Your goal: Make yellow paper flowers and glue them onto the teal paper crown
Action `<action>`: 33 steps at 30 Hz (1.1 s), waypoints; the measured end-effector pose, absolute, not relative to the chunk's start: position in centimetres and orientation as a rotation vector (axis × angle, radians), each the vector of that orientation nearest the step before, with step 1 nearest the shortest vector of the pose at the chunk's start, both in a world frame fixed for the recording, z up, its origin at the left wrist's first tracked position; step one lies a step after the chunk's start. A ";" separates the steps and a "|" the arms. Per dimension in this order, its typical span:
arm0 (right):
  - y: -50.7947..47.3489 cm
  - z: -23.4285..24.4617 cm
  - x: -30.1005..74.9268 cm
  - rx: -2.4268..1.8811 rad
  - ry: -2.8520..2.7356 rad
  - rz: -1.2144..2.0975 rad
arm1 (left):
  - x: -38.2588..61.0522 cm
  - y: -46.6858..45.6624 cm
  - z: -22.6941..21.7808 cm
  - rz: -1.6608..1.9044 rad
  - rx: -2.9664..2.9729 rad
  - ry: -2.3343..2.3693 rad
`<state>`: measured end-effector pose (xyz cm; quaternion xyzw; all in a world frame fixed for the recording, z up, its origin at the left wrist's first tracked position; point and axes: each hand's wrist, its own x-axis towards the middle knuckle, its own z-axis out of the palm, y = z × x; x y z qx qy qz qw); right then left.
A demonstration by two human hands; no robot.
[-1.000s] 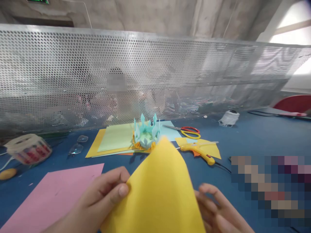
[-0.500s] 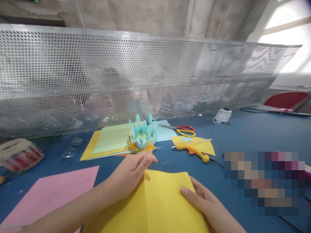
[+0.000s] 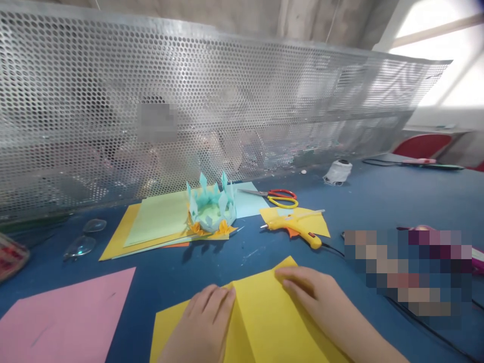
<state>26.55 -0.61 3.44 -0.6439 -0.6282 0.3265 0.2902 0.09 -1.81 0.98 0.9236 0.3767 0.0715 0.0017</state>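
Note:
A sheet of yellow paper (image 3: 264, 317) with a raised crease down its middle lies in front of me. My left hand (image 3: 207, 322) rests palm down on its left part, fingers laid flat and their tips close to the crease. At the far right edge, my right hand (image 3: 317, 292) grips the paper between thumb and fingers. Beyond the hands a light-blue paper crown (image 3: 212, 217) with orange paper flowers at its base stands on stacked coloured sheets (image 3: 151, 219).
A yellow glue gun (image 3: 295, 226) lies on a yellow scrap, with scissors (image 3: 282, 197) behind it. Pink paper (image 3: 71, 312), eyeglasses (image 3: 81, 247) and a tape roll (image 3: 11, 256) are at left. A white thread spool (image 3: 338, 172) stands near the perforated metal screen (image 3: 242, 111). A blurred-out patch covers the right side.
My left hand has moved back toward me, from the paper's far edge down onto its left part. My right hand has shifted up to the far edge. The view has turned slightly right.

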 end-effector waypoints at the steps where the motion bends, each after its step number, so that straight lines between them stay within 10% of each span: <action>1: -0.5 3.3 26.6 -1.723 -1.701 0.855 | 0.3 -1.8 1.0 0.206 2.921 1.181; 33: -3.3 2.4 26.7 -1.848 -1.794 0.661 | 1.3 -1.5 0.5 0.069 3.064 1.229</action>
